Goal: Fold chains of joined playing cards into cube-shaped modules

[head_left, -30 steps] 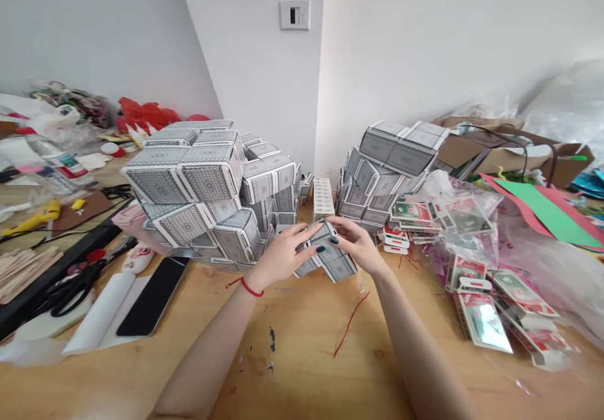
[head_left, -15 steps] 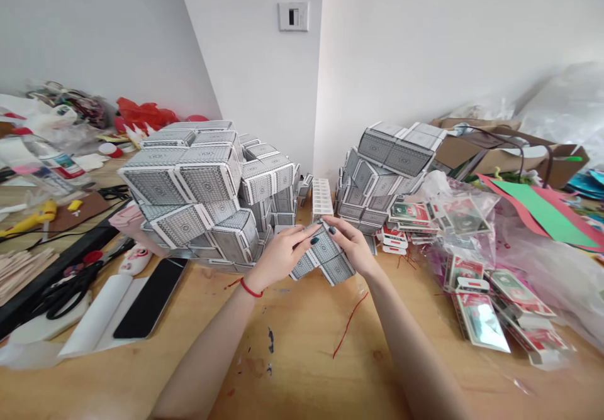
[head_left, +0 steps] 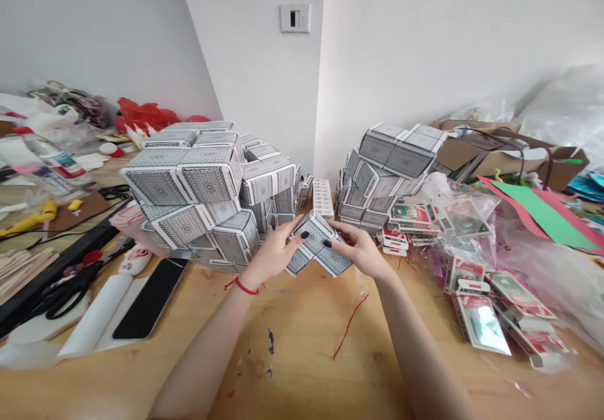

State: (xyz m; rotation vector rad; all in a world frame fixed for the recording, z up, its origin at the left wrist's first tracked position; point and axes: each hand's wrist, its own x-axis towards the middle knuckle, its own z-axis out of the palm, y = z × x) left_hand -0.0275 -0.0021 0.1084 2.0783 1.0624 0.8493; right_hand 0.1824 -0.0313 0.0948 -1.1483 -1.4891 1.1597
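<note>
Both hands grip a folded playing-card block (head_left: 319,241), grey-patterned with white edges, above the front of the table. My left hand (head_left: 277,249) holds its left side, the thumb lying on the top face. On the opposite side, my right hand (head_left: 361,249) has its thumb on the upper face and its fingers around the far side. Behind the hands stand a large stack of similar card blocks (head_left: 207,175) on the left and a smaller stack (head_left: 389,168) on the right. Between the stacks lies a row of white-edged folded cards (head_left: 323,197).
Left of my arms are a black phone (head_left: 151,297), black scissors (head_left: 68,288) and a yellow glue gun (head_left: 31,219). Card packs (head_left: 476,313) and plastic wrap lie at right, before a cardboard box (head_left: 500,143). A red thread (head_left: 349,329) rests on the wooden table (head_left: 302,370).
My fingers have shifted from the block's top edge to its sides, with the thumbs now on its faces. The block has turned slightly, and its peak shows between the hands.
</note>
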